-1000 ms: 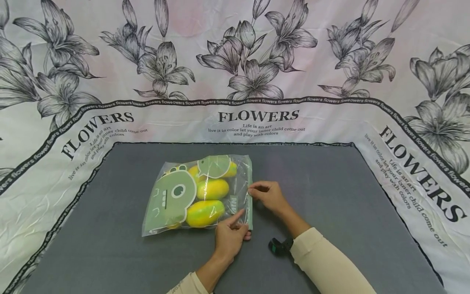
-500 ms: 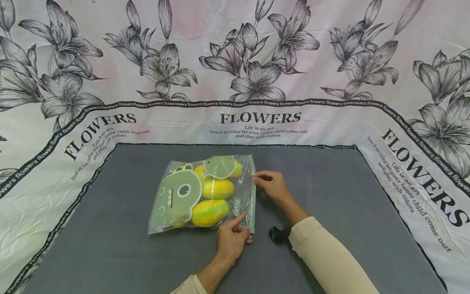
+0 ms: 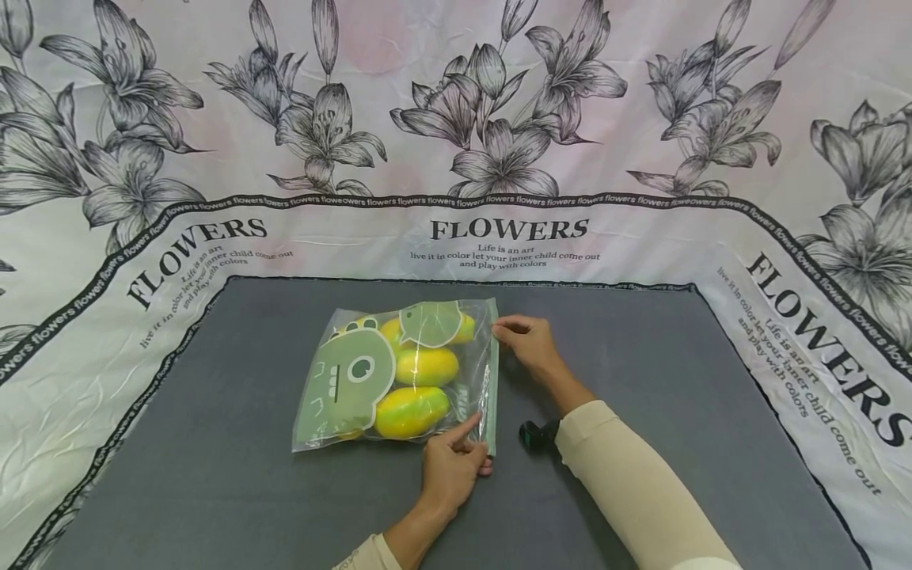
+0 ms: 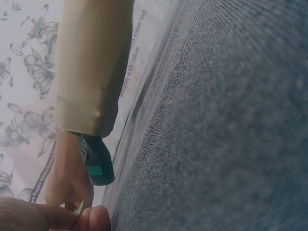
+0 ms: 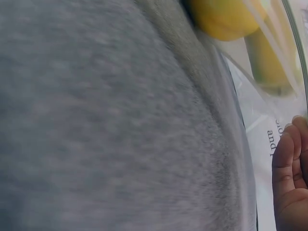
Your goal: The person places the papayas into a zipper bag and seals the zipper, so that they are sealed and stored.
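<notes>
A clear zip bag (image 3: 349,380) with a green cartoon monster print lies flat on the grey table, its pale green zip edge (image 3: 492,380) facing right. Inside are several yellow-green, mango-like fruits (image 3: 412,412). My left hand (image 3: 449,475) pinches the near corner of that edge, index finger stretched over the plastic. At the far end of the edge, the thumb and index finger of my right hand (image 3: 533,346) pinch the strip. In the left wrist view, a sliver of the strip (image 4: 79,208) shows between the fingers. Yellow fruit (image 5: 228,17) in the bag appears in the right wrist view.
A black wrist device (image 3: 539,435) hangs under the right sleeve, just above the table. Grey cloth (image 3: 677,412) covers the tabletop. White flower-printed fabric (image 3: 509,257) borders the back and both sides.
My right hand has slid along the zip edge toward its far end. The bag has shifted slightly to the right, while my left hand keeps its hold at the near corner.
</notes>
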{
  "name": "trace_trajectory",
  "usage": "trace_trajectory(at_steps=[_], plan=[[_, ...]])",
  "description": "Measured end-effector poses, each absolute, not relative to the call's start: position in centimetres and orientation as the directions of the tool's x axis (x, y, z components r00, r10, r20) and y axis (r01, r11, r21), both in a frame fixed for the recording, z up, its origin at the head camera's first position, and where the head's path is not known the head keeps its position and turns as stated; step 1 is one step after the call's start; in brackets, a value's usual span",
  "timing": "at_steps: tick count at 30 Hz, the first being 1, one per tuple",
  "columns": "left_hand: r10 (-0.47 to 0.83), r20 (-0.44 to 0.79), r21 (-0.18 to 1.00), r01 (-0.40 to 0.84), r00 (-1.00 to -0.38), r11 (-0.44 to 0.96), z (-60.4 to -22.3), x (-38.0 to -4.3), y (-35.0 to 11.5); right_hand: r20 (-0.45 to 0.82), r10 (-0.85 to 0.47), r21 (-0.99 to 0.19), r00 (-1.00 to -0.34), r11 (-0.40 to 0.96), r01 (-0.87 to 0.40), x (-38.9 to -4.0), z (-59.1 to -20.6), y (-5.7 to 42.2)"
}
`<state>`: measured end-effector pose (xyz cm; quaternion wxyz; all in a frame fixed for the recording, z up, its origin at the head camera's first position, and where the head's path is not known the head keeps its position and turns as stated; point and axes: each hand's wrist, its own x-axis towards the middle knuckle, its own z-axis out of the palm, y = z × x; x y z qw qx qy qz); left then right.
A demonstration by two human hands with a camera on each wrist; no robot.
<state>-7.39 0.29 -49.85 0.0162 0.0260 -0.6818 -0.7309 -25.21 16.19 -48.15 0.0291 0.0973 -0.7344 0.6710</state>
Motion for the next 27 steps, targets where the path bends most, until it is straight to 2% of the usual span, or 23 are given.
trace_trajectory(at_steps=[14,27], plan=[[-0.064,0.019,0.995,0.025,-0.998,-0.093,-51.1,-7.7,0.2,0.088,-0.007,-0.986,-0.996,0.142,-0.088,-29.3,-48.1,16.0],[-0.074,0.011,0.995,0.019,-0.997,-0.097,-51.0,-7.8,0.2,0.021,-0.002,-0.981,-1.000,0.192,-0.021,-31.4,-47.1,15.9]])
